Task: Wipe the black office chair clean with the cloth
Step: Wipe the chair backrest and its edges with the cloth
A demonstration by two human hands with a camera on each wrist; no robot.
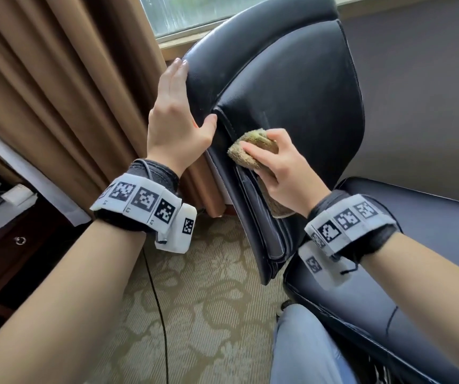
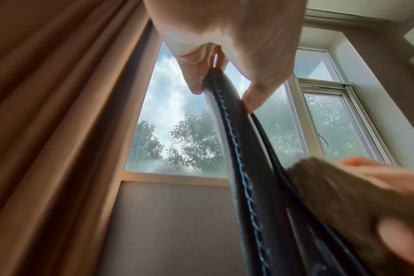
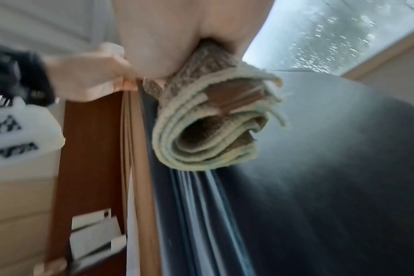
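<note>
Nearest to us are our own forearms, each wrist wrapped in a black strap carrying a white band of square printed markers, and below them a knee in light blue jeans over the patterned carpet, where a thin black cable trails down from the left wrist.

Our right hand is curled around a folded olive-green cloth, gripping it and pressing it against the black office chair at the left edge of the backrest, where the padded front panel meets the side seam. From the right wrist we see the cloth as a thick roll of folded layers lying against the dark leather; that picture is blurred.

Just beside it and a little higher, our left hand clasps the backrest's left edge: the thumb lies on the front face, the fingers reach flat up along the outer side. The left wrist view shows the stitched edge pinched between thumb and fingers. The chair's seat lies to the right.

To the left hangs a brown curtain, with dark wooden furniture lower left. Beyond the backrest are the window and the grey wall.
</note>
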